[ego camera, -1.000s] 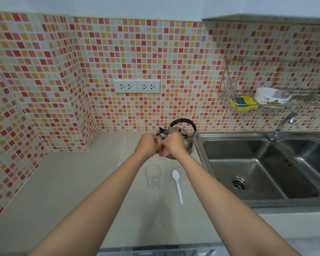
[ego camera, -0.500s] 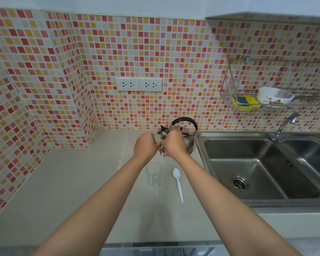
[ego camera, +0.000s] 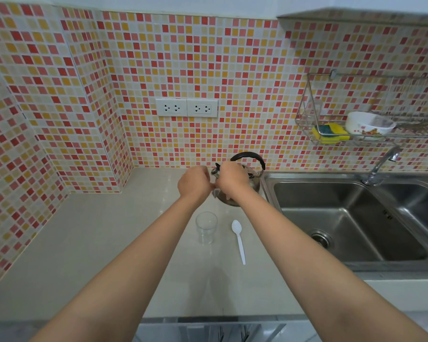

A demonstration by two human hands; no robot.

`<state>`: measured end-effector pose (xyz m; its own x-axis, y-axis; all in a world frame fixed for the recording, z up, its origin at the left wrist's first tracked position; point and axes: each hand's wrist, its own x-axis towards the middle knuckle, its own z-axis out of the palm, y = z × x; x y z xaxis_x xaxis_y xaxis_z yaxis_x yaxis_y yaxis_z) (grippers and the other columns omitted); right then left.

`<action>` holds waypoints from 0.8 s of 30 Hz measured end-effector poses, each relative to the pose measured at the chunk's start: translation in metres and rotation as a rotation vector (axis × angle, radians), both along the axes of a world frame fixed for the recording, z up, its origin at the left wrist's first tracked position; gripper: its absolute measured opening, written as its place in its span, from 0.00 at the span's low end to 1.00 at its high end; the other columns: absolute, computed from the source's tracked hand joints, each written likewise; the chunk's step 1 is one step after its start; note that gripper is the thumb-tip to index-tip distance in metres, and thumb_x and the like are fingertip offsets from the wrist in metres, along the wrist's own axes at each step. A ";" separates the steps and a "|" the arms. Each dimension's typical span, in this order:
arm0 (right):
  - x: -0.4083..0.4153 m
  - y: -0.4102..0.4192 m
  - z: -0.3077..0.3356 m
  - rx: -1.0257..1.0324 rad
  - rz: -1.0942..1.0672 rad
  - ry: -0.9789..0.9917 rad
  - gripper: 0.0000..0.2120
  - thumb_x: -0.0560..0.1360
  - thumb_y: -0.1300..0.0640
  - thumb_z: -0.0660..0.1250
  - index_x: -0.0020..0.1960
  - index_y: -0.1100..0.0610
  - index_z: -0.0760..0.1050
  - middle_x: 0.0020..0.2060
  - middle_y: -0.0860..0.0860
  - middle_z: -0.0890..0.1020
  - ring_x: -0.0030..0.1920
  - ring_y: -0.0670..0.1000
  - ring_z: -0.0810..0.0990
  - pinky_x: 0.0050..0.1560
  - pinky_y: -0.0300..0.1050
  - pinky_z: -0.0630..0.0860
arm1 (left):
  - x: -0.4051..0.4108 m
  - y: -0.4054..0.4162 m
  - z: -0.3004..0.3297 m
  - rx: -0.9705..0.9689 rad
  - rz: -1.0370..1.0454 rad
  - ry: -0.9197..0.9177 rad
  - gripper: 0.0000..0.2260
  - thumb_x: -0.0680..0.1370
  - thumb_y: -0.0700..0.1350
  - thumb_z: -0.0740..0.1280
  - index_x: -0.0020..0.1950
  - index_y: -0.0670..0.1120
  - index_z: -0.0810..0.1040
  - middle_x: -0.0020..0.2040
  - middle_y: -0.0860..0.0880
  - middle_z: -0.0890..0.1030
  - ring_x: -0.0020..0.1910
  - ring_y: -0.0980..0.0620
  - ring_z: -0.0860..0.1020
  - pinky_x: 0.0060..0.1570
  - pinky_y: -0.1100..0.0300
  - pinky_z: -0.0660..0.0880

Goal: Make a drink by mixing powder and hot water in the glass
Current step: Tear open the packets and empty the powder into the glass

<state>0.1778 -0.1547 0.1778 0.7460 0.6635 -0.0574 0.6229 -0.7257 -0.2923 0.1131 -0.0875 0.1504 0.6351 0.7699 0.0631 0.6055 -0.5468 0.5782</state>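
Both hands, left (ego camera: 194, 185) and right (ego camera: 232, 178), pinch a small sachet (ego camera: 216, 193) above the glass (ego camera: 206, 227); each grip closed on it; best torn low over the rim.

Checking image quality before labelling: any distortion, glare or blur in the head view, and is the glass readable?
Head view: strong wide-angle bowing, tile lines curve toward the edges. Lighting is soft and even, with faint arm shadows on the counter. Mild reflections on the sink and kettle. The empty glass is sharp but low-contrast. Left hand and right hand hide whatever they pinch.
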 end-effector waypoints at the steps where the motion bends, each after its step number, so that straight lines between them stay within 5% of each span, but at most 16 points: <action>1: 0.001 -0.001 0.002 -0.003 -0.003 0.002 0.10 0.72 0.61 0.71 0.51 0.63 0.76 0.44 0.59 0.84 0.44 0.58 0.84 0.40 0.48 0.81 | -0.001 0.000 -0.001 0.051 -0.021 -0.001 0.12 0.73 0.48 0.73 0.54 0.47 0.81 0.51 0.48 0.83 0.47 0.48 0.80 0.41 0.57 0.74; 4: 0.010 -0.003 0.003 0.065 -0.063 0.120 0.09 0.75 0.56 0.68 0.48 0.63 0.74 0.34 0.57 0.84 0.34 0.55 0.84 0.30 0.43 0.77 | -0.003 0.010 -0.010 0.097 -0.217 -0.078 0.15 0.75 0.45 0.71 0.62 0.51 0.81 0.62 0.51 0.82 0.61 0.48 0.78 0.55 0.54 0.76; 9: 0.023 -0.003 0.003 0.182 -0.101 0.153 0.14 0.74 0.51 0.68 0.45 0.63 0.77 0.26 0.55 0.81 0.25 0.51 0.81 0.41 0.45 0.82 | -0.013 0.010 -0.018 0.036 -0.319 -0.215 0.16 0.76 0.50 0.66 0.63 0.49 0.81 0.63 0.50 0.81 0.64 0.50 0.76 0.64 0.52 0.73; 13: 0.028 0.000 0.005 0.210 -0.087 0.142 0.15 0.73 0.48 0.70 0.43 0.62 0.78 0.25 0.54 0.81 0.25 0.50 0.81 0.40 0.45 0.81 | -0.017 0.011 -0.023 0.091 -0.347 -0.198 0.28 0.69 0.57 0.75 0.67 0.50 0.77 0.65 0.52 0.79 0.64 0.52 0.74 0.63 0.54 0.72; 24: 0.034 0.000 0.007 0.203 -0.081 0.176 0.10 0.73 0.54 0.70 0.44 0.62 0.80 0.35 0.55 0.84 0.32 0.53 0.84 0.38 0.44 0.80 | -0.008 0.013 -0.024 0.134 -0.273 -0.388 0.16 0.74 0.47 0.73 0.61 0.47 0.81 0.54 0.50 0.83 0.52 0.52 0.78 0.52 0.62 0.74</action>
